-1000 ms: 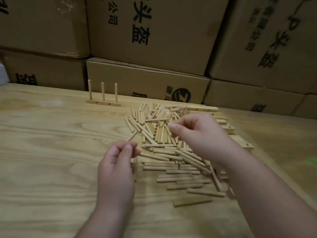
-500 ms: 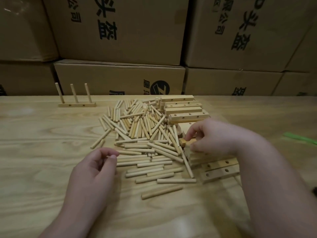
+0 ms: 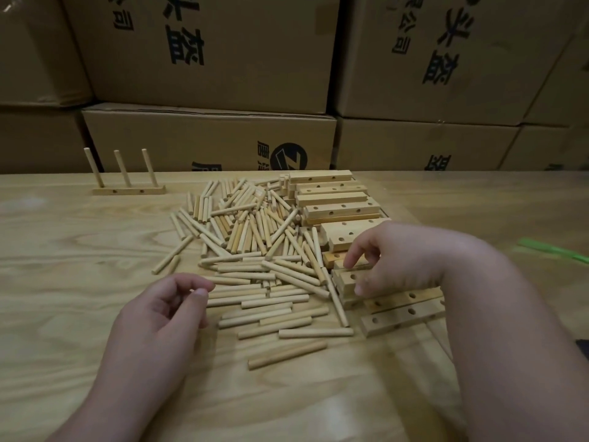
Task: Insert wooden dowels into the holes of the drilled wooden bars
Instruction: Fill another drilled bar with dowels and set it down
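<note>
A loose pile of wooden dowels (image 3: 255, 250) covers the middle of the table. Drilled wooden bars (image 3: 338, 205) are stacked along its right side, with more bars (image 3: 401, 311) lying nearer me. My right hand (image 3: 398, 260) reaches over the near stack and pinches one drilled bar (image 3: 345, 277) between thumb and fingers. My left hand (image 3: 165, 311) hovers at the pile's left edge with loosely curled fingers and holds nothing. One finished bar with three upright dowels (image 3: 127, 186) stands at the back left.
The wooden table (image 3: 63, 250) runs up to a wall of stacked cardboard boxes (image 3: 207, 59) close behind. A green strip (image 3: 551, 250) lies at the far right. A dark object (image 3: 581, 347) pokes in at the right edge.
My right hand left the dowel pile, moved right to the bar stack and took hold of a bar. The left hand drifted left and lower. The view shifted right.
</note>
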### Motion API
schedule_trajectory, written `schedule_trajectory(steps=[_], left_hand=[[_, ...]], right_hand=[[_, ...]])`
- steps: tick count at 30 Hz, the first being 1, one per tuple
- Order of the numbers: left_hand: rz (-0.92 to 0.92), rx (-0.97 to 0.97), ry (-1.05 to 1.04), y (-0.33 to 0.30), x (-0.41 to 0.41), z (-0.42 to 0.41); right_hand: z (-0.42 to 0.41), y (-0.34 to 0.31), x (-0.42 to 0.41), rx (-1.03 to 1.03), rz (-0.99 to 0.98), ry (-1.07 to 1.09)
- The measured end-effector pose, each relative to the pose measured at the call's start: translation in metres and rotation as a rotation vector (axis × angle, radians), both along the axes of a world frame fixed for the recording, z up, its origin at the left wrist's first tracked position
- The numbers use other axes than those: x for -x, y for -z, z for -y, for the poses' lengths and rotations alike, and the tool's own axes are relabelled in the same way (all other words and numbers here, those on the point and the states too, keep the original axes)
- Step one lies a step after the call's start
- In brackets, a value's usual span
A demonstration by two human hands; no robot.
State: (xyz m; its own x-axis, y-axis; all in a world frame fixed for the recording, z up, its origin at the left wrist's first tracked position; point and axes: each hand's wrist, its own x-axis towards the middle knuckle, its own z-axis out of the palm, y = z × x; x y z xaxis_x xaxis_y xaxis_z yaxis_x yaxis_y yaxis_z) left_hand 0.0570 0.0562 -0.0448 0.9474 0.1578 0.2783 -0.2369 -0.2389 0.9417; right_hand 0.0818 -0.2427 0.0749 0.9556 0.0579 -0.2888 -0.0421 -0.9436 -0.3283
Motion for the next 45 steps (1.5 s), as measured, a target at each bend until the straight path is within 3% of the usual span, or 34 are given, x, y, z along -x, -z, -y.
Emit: schedule_trajectory(steps=[6,13,18,24,27,31,34,38,45], left_hand=[[0.069,-0.061,-0.027,-0.001,0.004,0.000],[0.173,0.119,0.046,-0.016,0.015,0.010],[0.177,0.270,0.189,-0.022,0.020,0.012],[0.150,0.166,0.240,-0.023,0.019,0.010],[0.111,0.277,0.201,-0.025,0.016,0.010],[0.033,0.427,0.062,-0.024,0.010,0.004],[-0.007,0.548,0.042,-0.025,0.006,0.000],[-0.060,0.630,0.042,-0.028,0.006,-0.003],[-0.069,0.636,0.047,-0.028,0.005,-0.002]], right_hand=[[-0.008,-0.010,0.005,-0.006,0.138,-0.020],[-0.043,-0.041,0.025,-0.382,0.459,-0.117],[-0.098,-0.019,0.027,-0.758,0.410,-0.153],[-0.126,0.016,0.019,-0.893,0.328,-0.072],[-0.118,0.021,0.013,-0.780,0.344,-0.067],[-0.103,0.031,0.003,-0.284,0.325,-0.159],[-0.099,0.041,0.001,-0.073,0.217,-0.227],[-0.099,0.046,0.001,-0.007,0.136,-0.280],[-0.104,0.052,-0.001,0.071,0.210,-0.311]])
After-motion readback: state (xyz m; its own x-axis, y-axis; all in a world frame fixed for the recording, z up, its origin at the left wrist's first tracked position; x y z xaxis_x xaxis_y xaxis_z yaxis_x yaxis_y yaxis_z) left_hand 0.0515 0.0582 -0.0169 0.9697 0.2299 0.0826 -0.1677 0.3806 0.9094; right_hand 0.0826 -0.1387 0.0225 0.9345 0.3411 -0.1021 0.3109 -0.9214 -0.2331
